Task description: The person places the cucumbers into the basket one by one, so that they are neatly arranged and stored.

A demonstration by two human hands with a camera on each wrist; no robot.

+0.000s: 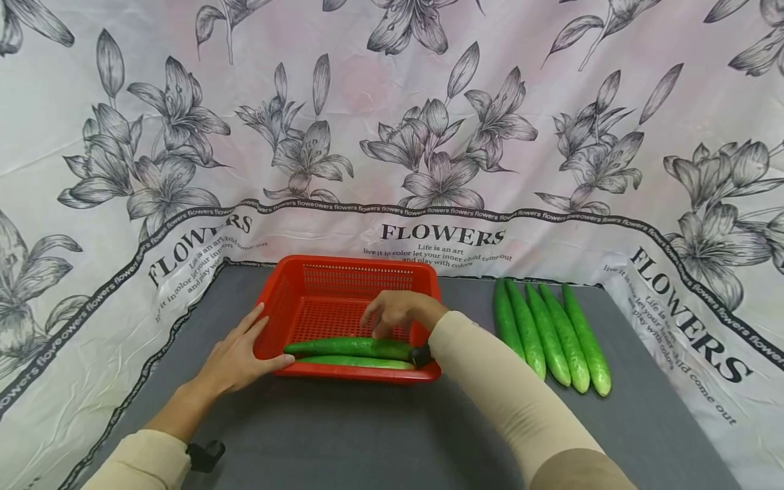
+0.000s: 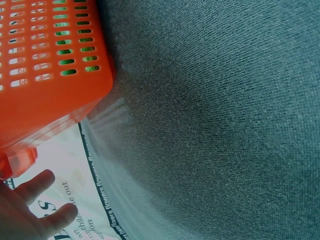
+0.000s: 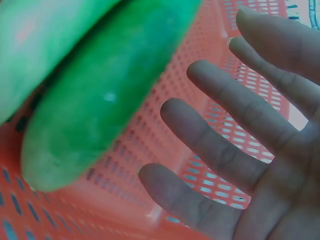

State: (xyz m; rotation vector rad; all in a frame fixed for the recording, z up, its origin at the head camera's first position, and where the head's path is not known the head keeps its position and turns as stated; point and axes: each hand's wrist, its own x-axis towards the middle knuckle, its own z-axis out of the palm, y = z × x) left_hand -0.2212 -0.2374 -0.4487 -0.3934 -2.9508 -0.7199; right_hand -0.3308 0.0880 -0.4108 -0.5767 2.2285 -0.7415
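Observation:
A red plastic basket [image 1: 361, 264] with slotted walls stands on the grey cloth. Two long green cucumbers lie side by side along its front wall, a darker cucumber [image 1: 355, 348] and a paler cucumber [image 1: 361, 363]. My right hand [image 1: 395, 313] hovers inside the basket above them. In the right wrist view its fingers [image 3: 220, 150] are spread and apart from the nearer cucumber [image 3: 107, 100], holding nothing. At the basket's front left corner, my left hand [image 1: 235, 357] rests with fingers along the left side and thumb at the front rim.
Several more cucumbers [image 1: 554, 333] lie in a row on the grey cloth [image 1: 343, 435], to the right of the basket. Behind the table hangs a white curtain [image 1: 441, 245] printed with flowers and lettering. Dark straps show at both wrists.

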